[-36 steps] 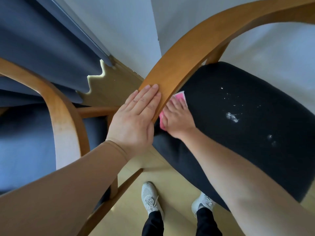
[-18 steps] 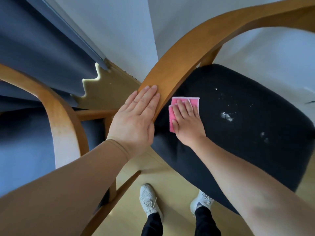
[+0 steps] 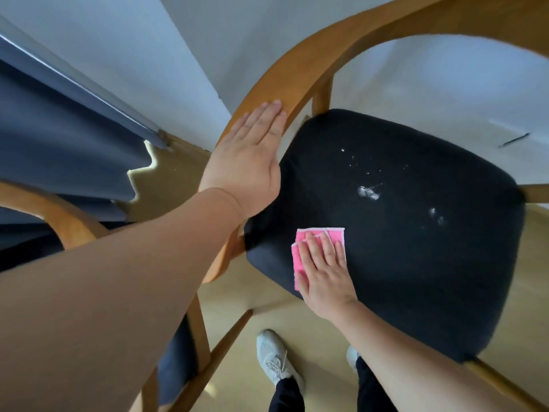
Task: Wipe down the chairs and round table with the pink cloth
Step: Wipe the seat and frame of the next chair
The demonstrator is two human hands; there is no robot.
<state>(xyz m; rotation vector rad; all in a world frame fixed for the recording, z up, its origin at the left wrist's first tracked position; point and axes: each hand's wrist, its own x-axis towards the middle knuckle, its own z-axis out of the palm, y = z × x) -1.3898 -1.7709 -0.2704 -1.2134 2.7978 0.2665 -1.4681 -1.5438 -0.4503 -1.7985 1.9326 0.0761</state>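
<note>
A folded pink cloth [image 3: 332,233] lies flat on the near left corner of a black padded chair seat [image 3: 401,263]. A person's bare right grip [image 3: 325,275] pins it there, fingers straight and spread over the fabric rather than curled around it. The flat palm looks suited to putting even pressure across the cloth for a wipe.

Beyond the cloth, toward the middle of the seat, a scatter of white specks and smears [image 3: 368,193] sits well apart from it. This is apparently the dirt the stroke is meant to reach.

Above the seat's left edge, the left grip [image 3: 246,162] rests open on the chair's curved honey-coloured wooden rail [image 3: 312,63], palm down, fingers together, holding nothing. It looks placed to brace the chair so the seat does not shift under the rubbing. The rail arcs on around the seat's far side.

Left of the seat stands part of a second wooden-armed chair [image 3: 62,217], and farther left hangs a blue-grey pleated curtain [image 3: 59,138]. Below the seat's near edge, two pale grey sneakers [image 3: 274,356] stand on the light wooden floor [image 3: 237,295].

The round table named in the job is out of view, so whether it has been wiped cannot be told. Judging by the marks on the seat, this chair is not yet clean.
</note>
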